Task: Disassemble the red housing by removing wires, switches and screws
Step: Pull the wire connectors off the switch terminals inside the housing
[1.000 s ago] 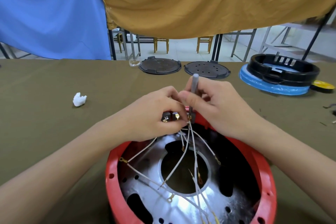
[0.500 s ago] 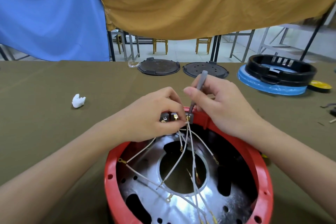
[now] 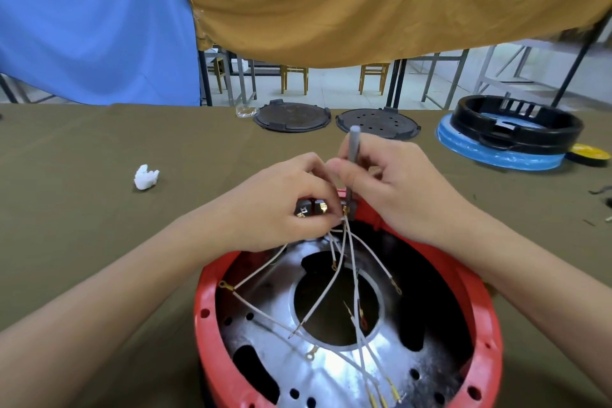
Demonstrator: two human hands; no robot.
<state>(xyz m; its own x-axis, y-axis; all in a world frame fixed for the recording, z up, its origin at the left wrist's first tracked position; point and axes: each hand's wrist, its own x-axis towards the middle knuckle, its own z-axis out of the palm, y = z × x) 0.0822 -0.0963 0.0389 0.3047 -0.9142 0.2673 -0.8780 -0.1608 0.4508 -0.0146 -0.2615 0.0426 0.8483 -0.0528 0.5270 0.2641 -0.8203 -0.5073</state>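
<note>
The red housing (image 3: 212, 308) lies open side up at the near edge, a shiny metal plate with a round hole inside it. Several white wires (image 3: 318, 305) with gold terminals hang loose over the plate. My left hand (image 3: 281, 202) is closed on a small black switch block (image 3: 311, 209) with gold terminals at the housing's far rim. My right hand (image 3: 394, 189) grips a thin grey screwdriver (image 3: 352, 146) held nearly upright, its tip down at a terminal right beside the block.
Two black round lids (image 3: 293, 116) (image 3: 377, 124) lie at the table's far edge. A black ring on a blue base (image 3: 510, 132) and a yellow disc (image 3: 589, 153) sit far right. A white crumpled scrap (image 3: 145, 176) lies at the left on the olive cloth.
The screwdriver has swung from tilted right half a second ago back to nearly upright. Both hands stay at the switch block on the far rim.
</note>
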